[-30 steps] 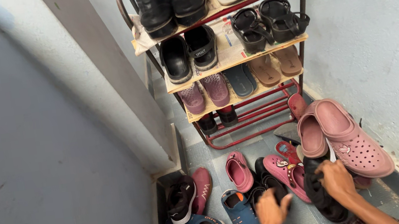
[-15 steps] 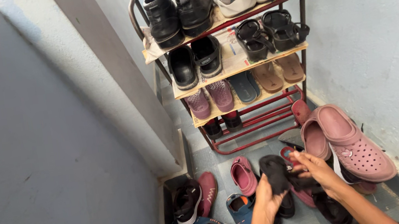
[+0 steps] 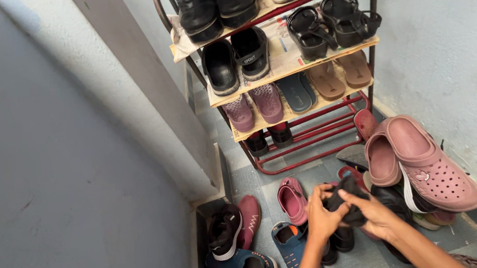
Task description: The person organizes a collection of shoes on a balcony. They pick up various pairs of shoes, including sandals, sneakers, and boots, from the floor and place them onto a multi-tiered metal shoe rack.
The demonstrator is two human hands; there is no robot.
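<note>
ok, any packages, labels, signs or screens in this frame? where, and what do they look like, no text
No packages, signs or screens.
Newspaper sheets: printed paper lining the rack shelves under the shoes, pale cream with coloured print, edges hanging over the front.
Label on black slide sandal: small pale lettering on the strap, second shelf, left side.
Charm on pink clog: small white emblem on the upper, floor pile at right, beside the hands.

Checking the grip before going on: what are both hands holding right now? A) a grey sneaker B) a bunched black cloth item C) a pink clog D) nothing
B: the left hand and right hand both clutch a bunched black cloth item above the floor shoes.
</note>
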